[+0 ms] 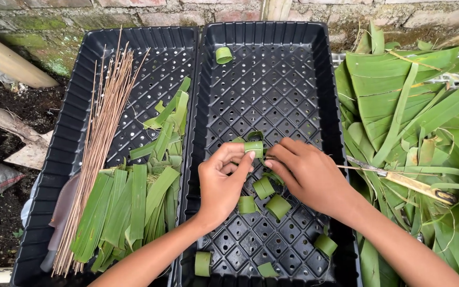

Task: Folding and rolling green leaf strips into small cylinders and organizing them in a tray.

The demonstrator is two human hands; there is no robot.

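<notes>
Black tray (314, 64), hands (264, 175) pinching leaf ring (253, 147)

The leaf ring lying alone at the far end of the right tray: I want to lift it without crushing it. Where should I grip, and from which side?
Probably come from above and pinch the leaf ring lightly across its outer band. It lies alone on the right tray, nothing crowding it, and its hollow, thin wall would flatten under pressure.

A mossy brick wall (54, 21) runs along the top. Below it, to the left, lies dark soil (6, 223) crossed by pale wooden poles (11, 61), under soft daylight.
</notes>
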